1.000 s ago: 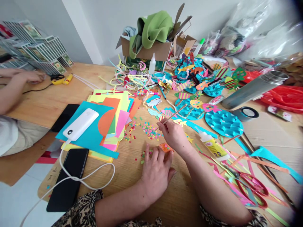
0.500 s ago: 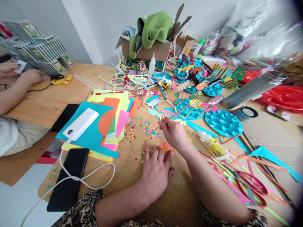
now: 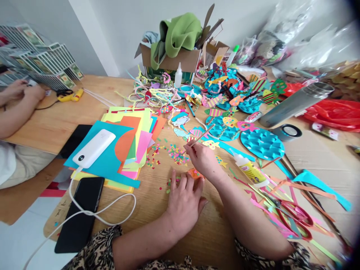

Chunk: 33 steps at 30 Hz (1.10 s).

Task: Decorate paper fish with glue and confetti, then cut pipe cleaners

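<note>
My right hand (image 3: 203, 160) pinches a thin wooden stick (image 3: 201, 137), whose lower tip points into a small heap of coloured paper bits (image 3: 177, 154). My left hand (image 3: 184, 202) lies flat on the wooden table (image 3: 152, 202), fingers spread, with its fingertips touching a small orange paper cut-out (image 3: 195, 173) that shows between the two hands. More loose confetti lies just left of the fingertips.
A stack of coloured paper (image 3: 132, 142) carries a white power bank (image 3: 94, 148) cabled past a black phone (image 3: 81, 210). A glue bottle (image 3: 249, 169), red scissors (image 3: 295, 219), paper strips and teal fish plates (image 3: 261, 142) lie right. A cardboard box (image 3: 171, 60) stands behind. Another person's hands (image 3: 21, 90) work far left.
My hands have hardly moved; the stick's tip stays at the confetti heap. The view has shifted slightly. The other person's hands at far left have drawn together.
</note>
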Motion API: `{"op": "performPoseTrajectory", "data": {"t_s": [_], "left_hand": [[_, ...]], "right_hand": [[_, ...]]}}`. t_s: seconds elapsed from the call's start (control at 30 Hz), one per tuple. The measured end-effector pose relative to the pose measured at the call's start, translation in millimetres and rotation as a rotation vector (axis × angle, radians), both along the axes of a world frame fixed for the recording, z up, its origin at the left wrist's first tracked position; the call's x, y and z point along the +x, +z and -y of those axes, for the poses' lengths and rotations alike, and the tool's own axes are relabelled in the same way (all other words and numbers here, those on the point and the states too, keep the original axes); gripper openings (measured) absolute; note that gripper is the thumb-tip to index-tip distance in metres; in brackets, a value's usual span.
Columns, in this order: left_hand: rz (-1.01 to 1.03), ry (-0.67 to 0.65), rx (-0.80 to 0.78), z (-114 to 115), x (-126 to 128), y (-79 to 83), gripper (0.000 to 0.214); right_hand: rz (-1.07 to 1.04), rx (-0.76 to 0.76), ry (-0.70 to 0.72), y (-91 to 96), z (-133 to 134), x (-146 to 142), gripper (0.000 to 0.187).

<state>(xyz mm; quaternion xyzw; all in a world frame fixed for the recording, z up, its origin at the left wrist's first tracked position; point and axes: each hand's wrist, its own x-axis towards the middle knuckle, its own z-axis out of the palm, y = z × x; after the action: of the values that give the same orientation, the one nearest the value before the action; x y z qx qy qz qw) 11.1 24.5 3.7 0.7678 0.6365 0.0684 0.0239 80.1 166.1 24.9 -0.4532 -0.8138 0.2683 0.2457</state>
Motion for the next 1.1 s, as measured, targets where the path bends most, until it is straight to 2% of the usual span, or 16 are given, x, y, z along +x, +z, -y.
{"op": "performPoseTrajectory", "data": {"t_s": [0.37,0.5,0.7,0.9,1.1], "left_hand": [[-0.009,0.001,0.004,1,0,-0.4,0.058],[-0.009,0.004,0.013,1,0,-0.7,0.058],[-0.001,0.005,0.011,0,0,-0.6,0.057],[0.001,-0.004,0.025,0,0,-1.3,0.057],[0.01,0.002,0.012,0,-1,0.9,0.055]], "right_hand": [[-0.061,-0.021,-0.033,3.5,-3,3,0.022],[-0.139,-0.036,-0.027,10.5,-2,8,0.023],[-0.202,-0.062,-0.062,25.2,22,31,0.032],[-0.183,-0.097,-0.101,12.1,49,55,0.03],[-0.15,-0.057,-0.045,-0.2,53,56,0.029]]}}
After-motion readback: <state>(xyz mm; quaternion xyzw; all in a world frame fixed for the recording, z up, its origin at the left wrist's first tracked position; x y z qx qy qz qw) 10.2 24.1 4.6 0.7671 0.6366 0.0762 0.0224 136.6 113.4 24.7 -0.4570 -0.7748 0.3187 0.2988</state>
